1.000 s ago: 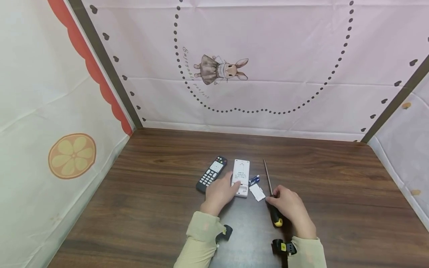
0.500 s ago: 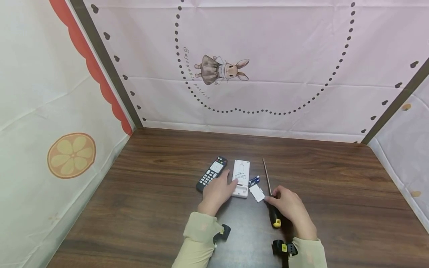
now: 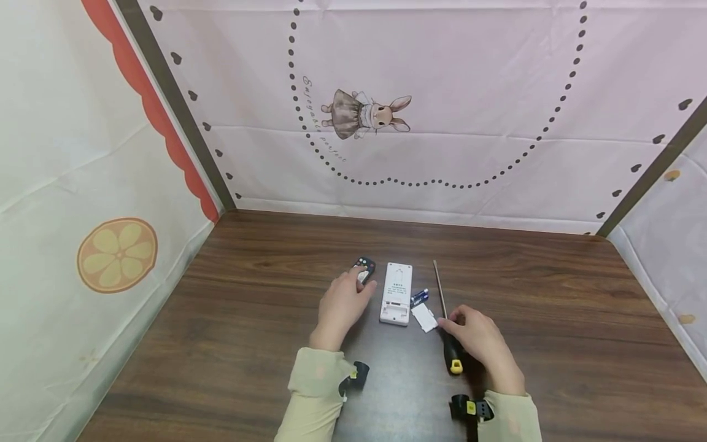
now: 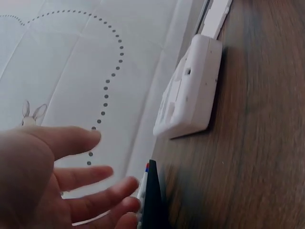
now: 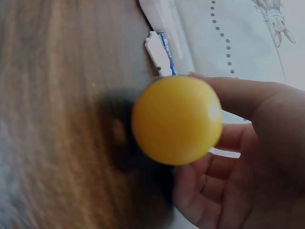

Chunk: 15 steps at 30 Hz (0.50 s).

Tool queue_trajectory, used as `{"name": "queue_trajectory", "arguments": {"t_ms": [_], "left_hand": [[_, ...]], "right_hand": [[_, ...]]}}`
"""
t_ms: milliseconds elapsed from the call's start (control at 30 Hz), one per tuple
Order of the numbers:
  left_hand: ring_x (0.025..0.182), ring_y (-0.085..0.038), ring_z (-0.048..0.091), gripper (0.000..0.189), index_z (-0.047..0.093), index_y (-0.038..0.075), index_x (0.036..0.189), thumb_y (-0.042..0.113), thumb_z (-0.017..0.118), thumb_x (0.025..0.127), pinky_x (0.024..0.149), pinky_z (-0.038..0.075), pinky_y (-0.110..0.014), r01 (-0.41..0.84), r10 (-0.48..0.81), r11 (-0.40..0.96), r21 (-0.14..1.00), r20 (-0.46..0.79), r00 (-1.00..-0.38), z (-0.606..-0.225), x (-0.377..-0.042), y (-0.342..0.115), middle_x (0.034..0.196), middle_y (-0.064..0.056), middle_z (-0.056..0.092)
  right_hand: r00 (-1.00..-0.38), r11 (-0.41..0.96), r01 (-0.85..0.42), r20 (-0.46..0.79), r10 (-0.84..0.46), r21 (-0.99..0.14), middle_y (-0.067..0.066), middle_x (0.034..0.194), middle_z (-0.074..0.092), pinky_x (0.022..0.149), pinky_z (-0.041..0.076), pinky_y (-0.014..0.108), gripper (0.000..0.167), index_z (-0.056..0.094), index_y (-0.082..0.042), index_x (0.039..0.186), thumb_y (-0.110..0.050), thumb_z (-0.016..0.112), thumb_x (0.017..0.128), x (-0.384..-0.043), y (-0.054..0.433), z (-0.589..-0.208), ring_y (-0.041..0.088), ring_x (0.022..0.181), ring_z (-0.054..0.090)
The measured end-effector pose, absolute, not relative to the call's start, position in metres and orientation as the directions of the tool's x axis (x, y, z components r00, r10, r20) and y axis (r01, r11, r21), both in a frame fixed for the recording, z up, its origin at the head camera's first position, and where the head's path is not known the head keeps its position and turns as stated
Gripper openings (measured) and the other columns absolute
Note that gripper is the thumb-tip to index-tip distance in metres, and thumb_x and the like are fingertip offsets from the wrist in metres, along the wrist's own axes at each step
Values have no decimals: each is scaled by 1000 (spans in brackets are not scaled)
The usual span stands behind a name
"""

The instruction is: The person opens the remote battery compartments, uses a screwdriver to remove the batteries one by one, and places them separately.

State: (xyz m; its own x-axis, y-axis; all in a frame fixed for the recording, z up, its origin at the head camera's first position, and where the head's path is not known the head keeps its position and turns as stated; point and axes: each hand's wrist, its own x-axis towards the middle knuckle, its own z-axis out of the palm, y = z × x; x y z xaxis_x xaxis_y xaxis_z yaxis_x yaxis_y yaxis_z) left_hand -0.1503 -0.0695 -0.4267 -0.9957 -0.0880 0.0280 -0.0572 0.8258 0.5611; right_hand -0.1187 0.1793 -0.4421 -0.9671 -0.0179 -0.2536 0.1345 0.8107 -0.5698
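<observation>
My left hand (image 3: 338,310) is over the black remote control (image 3: 366,264), its fingers loosely spread and covering most of the buttons. In the left wrist view the fingers are beside the remote's edge (image 4: 153,200). Right of that hand lies a white remote control (image 3: 396,285), back up, its battery compartment uncovered. My right hand (image 3: 482,336) grips the screwdriver (image 3: 453,351) around the upper end of its black handle, thumb and fingers on either side. The yellow handle end (image 5: 177,120) fills the middle of the right wrist view. The screwdriver's shaft points to the back.
Between the white remote and the screwdriver lie a blue battery (image 3: 419,298) and a white battery cover (image 3: 424,318). The brown wooden table (image 3: 248,307) meets a patterned cloth wall (image 3: 469,123) at the back, with cloth on both sides.
My left hand has left the white remote and moved left over the black remote, hiding most of it. The right hand stays at the screwdriver, nearly unmoved.
</observation>
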Motion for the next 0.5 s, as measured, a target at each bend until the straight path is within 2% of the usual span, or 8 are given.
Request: {"name": "queue_trajectory", "arguments": {"t_ms": [167,367,500], "left_hand": [[93,-21,47,47,53,17,122,41,58,82,70,43,-37,-45,-106,821,569,75,-991,-428,-152,-72,105,-6,55],[98,-25,48,52,49,17,125,33,65,78,75,41,-41,-72,-140,849,524,91,-986,-430,-152,-76,112,-10,53],[104,-27,43,57,47,17,128,27,68,76,77,37,-41,-88,-155,851,518,89,-984,-432,-151,-79,117,-12,49]], "right_hand": [[-961,800,148,-276,-22,-581,7,91,59,55,44,30,42,57,-8,104,-45,56,83,-117,180,-440,15,63,53],[-957,787,161,-289,-23,-595,6,88,58,54,45,29,44,56,-7,109,-43,56,85,-117,180,-438,14,63,53],[-958,785,156,-286,-29,-600,6,90,59,54,45,28,41,57,-7,109,-41,55,85,-117,181,-438,14,64,53]]}}
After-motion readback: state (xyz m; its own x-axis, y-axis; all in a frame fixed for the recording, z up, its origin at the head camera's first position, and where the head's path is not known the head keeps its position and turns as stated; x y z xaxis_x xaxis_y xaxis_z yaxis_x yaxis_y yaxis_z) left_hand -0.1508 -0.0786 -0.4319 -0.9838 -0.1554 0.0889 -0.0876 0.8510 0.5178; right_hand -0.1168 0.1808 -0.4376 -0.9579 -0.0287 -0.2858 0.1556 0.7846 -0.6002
